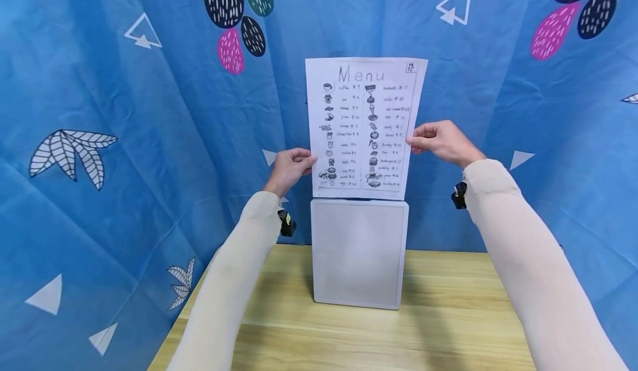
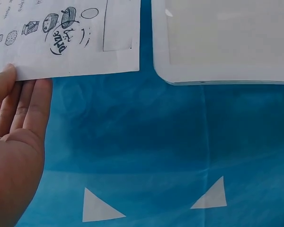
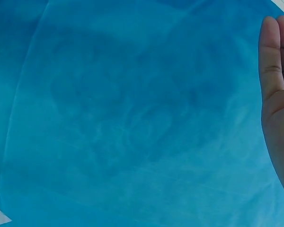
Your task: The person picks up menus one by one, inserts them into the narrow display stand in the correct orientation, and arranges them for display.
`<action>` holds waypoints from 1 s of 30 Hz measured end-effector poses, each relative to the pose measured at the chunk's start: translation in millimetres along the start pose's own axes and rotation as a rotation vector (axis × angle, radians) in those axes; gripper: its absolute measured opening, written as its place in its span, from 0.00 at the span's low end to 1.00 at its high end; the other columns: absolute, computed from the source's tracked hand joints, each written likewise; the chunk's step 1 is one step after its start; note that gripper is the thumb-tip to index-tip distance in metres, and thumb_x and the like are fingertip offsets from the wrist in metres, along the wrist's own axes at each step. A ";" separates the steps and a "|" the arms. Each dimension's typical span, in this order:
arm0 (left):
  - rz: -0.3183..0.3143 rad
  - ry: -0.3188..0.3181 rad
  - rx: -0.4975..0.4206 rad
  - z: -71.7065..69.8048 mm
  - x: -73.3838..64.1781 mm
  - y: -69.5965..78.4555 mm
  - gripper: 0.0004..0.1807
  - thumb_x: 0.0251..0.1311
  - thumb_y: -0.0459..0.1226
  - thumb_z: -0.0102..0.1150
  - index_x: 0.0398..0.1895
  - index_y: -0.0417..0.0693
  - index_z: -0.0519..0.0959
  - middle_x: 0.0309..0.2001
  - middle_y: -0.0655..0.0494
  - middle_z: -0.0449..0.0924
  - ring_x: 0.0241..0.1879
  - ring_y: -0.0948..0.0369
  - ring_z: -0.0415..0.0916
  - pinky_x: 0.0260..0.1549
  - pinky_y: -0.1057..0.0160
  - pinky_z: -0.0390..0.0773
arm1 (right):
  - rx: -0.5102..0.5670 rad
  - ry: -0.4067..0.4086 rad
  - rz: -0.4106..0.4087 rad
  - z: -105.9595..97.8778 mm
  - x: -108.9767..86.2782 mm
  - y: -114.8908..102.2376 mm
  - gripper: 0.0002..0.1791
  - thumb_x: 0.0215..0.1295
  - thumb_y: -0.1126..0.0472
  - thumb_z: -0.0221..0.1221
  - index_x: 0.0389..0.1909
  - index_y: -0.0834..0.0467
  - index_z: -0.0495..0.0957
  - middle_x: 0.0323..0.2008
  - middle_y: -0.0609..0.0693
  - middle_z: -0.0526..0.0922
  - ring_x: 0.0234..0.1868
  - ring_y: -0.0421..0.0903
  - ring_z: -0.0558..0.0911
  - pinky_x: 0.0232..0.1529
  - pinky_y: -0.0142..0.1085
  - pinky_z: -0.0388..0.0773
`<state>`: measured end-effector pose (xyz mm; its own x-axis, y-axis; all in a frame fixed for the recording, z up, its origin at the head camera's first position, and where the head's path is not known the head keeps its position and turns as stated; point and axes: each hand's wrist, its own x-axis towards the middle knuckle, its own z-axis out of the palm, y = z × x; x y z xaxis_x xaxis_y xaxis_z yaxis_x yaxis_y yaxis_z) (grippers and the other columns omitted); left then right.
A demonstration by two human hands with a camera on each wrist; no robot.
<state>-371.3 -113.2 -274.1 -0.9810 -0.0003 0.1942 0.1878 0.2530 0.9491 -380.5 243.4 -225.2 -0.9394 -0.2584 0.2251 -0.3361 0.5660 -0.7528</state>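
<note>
A white paper menu (image 1: 365,133), with "Menu" written at the top and two columns of small drawings and prices, is held upright between two hands. My left hand (image 1: 291,169) pinches its left edge below the middle, thumb in front and fingers behind, as the left wrist view shows too. At the right edge, slightly higher, my right hand (image 1: 442,141) pinches the sheet. Directly under the menu stands a pale rectangular board (image 1: 358,254) with rounded corners and a raised rim. In the left wrist view a narrow gap separates the paper's lower edge from the board (image 2: 227,42).
The board stands on a light wood-grain table (image 1: 448,304). Behind and on both sides hangs a blue curtain (image 1: 149,94) printed with leaves, drops and triangles. Each wrist carries a small black camera, such as the one on the left wrist (image 1: 287,223).
</note>
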 end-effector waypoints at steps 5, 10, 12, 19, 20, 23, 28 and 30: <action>-0.006 0.000 -0.004 2.0 -1.0 -2.9 0.14 0.68 0.38 0.62 0.51 0.39 0.82 0.48 0.45 0.85 0.50 0.53 0.83 0.52 0.59 0.81 | 0.007 -0.013 0.009 1.7 -0.9 5.4 0.22 0.70 0.50 0.62 0.52 0.66 0.81 0.43 0.57 0.87 0.46 0.53 0.83 0.63 0.56 0.68; 0.009 0.011 0.004 2.8 -0.5 -5.3 0.14 0.68 0.38 0.62 0.51 0.39 0.82 0.47 0.45 0.85 0.50 0.53 0.83 0.51 0.60 0.82 | 0.024 -0.003 0.005 3.8 -0.8 7.6 0.22 0.70 0.51 0.62 0.52 0.66 0.81 0.42 0.54 0.87 0.45 0.53 0.83 0.62 0.55 0.69; 0.012 0.015 0.006 2.7 -0.6 -5.3 0.14 0.68 0.38 0.62 0.51 0.39 0.82 0.47 0.45 0.85 0.49 0.53 0.83 0.51 0.60 0.82 | 0.024 0.001 0.001 3.9 -0.8 6.7 0.22 0.70 0.51 0.62 0.52 0.66 0.81 0.42 0.54 0.87 0.46 0.54 0.83 0.61 0.55 0.70; 0.001 0.011 0.004 2.8 -0.2 -6.1 0.14 0.69 0.38 0.61 0.52 0.40 0.82 0.48 0.46 0.85 0.50 0.53 0.82 0.52 0.59 0.81 | 0.019 0.012 0.009 4.0 -0.1 6.1 0.22 0.70 0.50 0.62 0.51 0.65 0.81 0.42 0.55 0.87 0.47 0.57 0.82 0.61 0.54 0.70; -0.001 0.010 0.006 2.7 0.0 -6.4 0.14 0.68 0.38 0.61 0.52 0.40 0.82 0.48 0.46 0.85 0.51 0.54 0.82 0.53 0.59 0.81 | 0.017 0.012 0.011 4.0 -0.1 6.3 0.22 0.70 0.50 0.62 0.51 0.65 0.81 0.42 0.55 0.87 0.48 0.58 0.82 0.61 0.54 0.70; -0.003 0.011 0.007 2.3 0.1 -6.8 0.14 0.68 0.39 0.61 0.52 0.41 0.83 0.48 0.47 0.86 0.50 0.54 0.83 0.53 0.59 0.81 | 0.016 0.009 0.006 4.4 -0.3 5.4 0.22 0.70 0.50 0.62 0.52 0.65 0.81 0.42 0.55 0.87 0.48 0.58 0.82 0.62 0.55 0.69; 0.005 0.011 0.000 1.8 0.8 -6.5 0.14 0.68 0.38 0.61 0.52 0.40 0.83 0.47 0.46 0.86 0.50 0.54 0.83 0.52 0.59 0.81 | 0.012 0.007 0.000 4.1 0.5 3.8 0.22 0.70 0.51 0.61 0.52 0.66 0.81 0.43 0.56 0.87 0.47 0.56 0.82 0.62 0.56 0.70; 0.006 0.011 0.001 1.5 0.7 -5.9 0.14 0.68 0.38 0.61 0.52 0.40 0.83 0.47 0.46 0.86 0.50 0.54 0.83 0.52 0.59 0.81 | 0.010 0.007 0.003 3.7 0.9 3.4 0.22 0.70 0.51 0.62 0.52 0.66 0.81 0.43 0.56 0.87 0.46 0.55 0.83 0.62 0.56 0.70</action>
<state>-373.2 -113.2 -280.0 -0.9791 -0.0094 0.2030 0.1940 0.2541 0.9475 -382.3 242.1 -229.9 -0.9409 -0.2512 0.2274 -0.3328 0.5589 -0.7595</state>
